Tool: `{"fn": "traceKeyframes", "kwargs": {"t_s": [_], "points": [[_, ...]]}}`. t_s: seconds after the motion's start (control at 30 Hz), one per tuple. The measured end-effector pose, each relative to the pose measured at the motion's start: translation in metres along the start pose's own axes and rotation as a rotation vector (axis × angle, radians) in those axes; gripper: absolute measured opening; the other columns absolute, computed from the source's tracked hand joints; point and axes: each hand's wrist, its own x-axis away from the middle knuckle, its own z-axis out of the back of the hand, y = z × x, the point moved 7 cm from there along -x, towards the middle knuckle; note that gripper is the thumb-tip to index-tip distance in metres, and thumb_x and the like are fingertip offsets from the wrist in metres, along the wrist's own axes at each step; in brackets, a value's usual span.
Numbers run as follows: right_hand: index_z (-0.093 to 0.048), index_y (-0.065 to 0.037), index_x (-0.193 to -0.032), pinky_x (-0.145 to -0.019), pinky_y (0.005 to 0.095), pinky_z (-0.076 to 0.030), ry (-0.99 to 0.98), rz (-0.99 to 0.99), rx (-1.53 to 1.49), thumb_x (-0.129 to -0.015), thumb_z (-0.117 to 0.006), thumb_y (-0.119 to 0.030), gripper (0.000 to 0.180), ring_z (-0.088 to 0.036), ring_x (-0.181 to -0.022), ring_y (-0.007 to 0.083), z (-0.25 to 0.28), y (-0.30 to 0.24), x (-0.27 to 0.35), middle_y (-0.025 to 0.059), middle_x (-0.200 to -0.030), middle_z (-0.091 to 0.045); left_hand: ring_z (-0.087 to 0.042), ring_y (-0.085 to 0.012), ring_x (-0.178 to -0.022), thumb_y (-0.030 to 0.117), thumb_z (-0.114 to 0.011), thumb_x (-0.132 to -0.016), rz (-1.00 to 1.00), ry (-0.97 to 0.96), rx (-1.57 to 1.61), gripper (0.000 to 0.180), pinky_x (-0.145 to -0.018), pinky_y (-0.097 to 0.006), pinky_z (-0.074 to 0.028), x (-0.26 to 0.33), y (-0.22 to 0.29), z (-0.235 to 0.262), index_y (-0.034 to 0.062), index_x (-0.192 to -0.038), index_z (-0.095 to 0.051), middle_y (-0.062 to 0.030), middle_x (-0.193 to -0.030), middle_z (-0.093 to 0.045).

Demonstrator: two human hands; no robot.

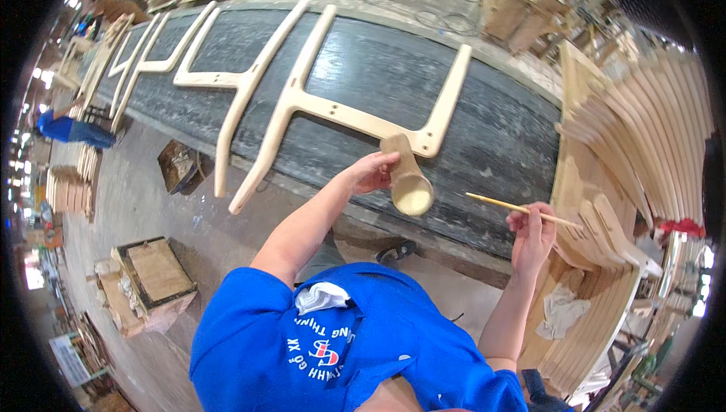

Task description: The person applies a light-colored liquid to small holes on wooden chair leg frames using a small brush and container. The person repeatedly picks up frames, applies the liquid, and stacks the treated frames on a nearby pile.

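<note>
A small wooden cup [409, 184] sits just right of the frame's centre, tipped so its pale, creamy contents face the camera. The left hand [372, 171] grips it by the upper part of its wall, fingers curled round the side. It looks light and stiff, but whatever fills it seems wet and would spill if tilted further, so a hold round the body, mouth kept level, looks safest. The wood is probably smeared and a little slippery near the rim.

To the right, the right hand [532, 232] pinches a thin wooden stick [522, 209] near its right end; the bare tip points left toward the cup and stays apart from it. The stick looks light and easy to snap, best held close to the working end.

Above the cup, an H-shaped wooden frame [333, 109] lies flat on the long dark workbench [484, 140], its lower right corner just behind the cup. More such frames [227, 78] lie along the bench toward the upper left. Stacked curved wooden parts [650, 125] fill the right edge, and a white rag [561, 312] lies at lower right
</note>
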Motion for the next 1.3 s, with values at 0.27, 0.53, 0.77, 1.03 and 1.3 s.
{"fn": "traceKeyframes", "kwargs": {"t_s": [0.27, 0.53, 0.77, 1.03, 1.3], "points": [[-0.058, 0.001, -0.092, -0.057, 0.0227, -0.042, -0.423, 0.082, 0.315, -0.09, -0.055, -0.01, 0.011, -0.054, -0.066, 0.0091, -0.268, 0.082, -0.043, 0.0042, -0.077, -0.061, -0.062, -0.0213, -0.097, 0.039, -0.043, -0.095, -0.163, 0.305, 0.121, 0.04, -0.082, -0.038, -0.051, 0.116, 0.077, 0.127, 0.0077, -0.12, -0.051, -0.009, -0.11, -0.06], [-0.059, 0.001, -0.085, -0.051, 0.0265, -0.038, -0.664, 0.316, 0.566, -0.087, -0.061, -0.01, 0.012, -0.045, -0.055, 0.0093, -0.454, 0.172, -0.061, 0.0059, -0.062, -0.053, -0.064, -0.0175, -0.089, 0.03, -0.047, -0.095, -0.512, 0.558, 0.111, 0.034, -0.077, -0.032, -0.054, 0.199, 0.164, 0.237, 0.0018, -0.113, -0.054, -0.0079, -0.101, -0.063], [-0.06, 0.0, -0.083, -0.053, 0.0248, -0.042, -0.604, -0.02, 0.443, -0.088, -0.059, -0.015, 0.016, -0.051, -0.057, 0.0083, -0.498, 0.238, -0.081, 0.002, -0.064, -0.058, -0.063, -0.0144, -0.087, 0.031, -0.048, -0.095, -0.599, 0.611, 0.105, 0.03, -0.077, -0.032, -0.053, 0.222, 0.188, 0.273, 0.0075, -0.113, -0.053, -0.0038, -0.101, -0.063], [-0.054, -0.003, -0.089, -0.054, 0.0243, -0.049, -0.39, -0.496, -0.059, -0.091, -0.055, -0.015, 0.011, -0.06, -0.062, 0.0141, -0.474, 0.282, -0.107, 0.0086, -0.074, -0.062, -0.062, -0.0142, -0.087, 0.031, -0.046, -0.096, -0.625, 0.561, 0.287, 0.03, -0.074, -0.032, -0.052, 0.2, 0.205, 0.293, 0.0082, -0.114, -0.052, -0.0031, -0.102, -0.062], [-0.056, -0.004, -0.089, -0.06, 0.0278, -0.05, -0.29, -0.545, -0.211, -0.086, -0.057, -0.007, 0.004, -0.062, -0.07, 0.017, -0.462, 0.294, -0.123, 0.0096, -0.08, -0.063, -0.06, -0.0176, -0.094, 0.031, -0.044, -0.096, -0.634, 0.503, 0.397, 0.033, -0.082, -0.037, -0.051, 0.161, 0.219, 0.296, 0.0058, -0.117, -0.051, -0.0065, -0.108, -0.06]]}}
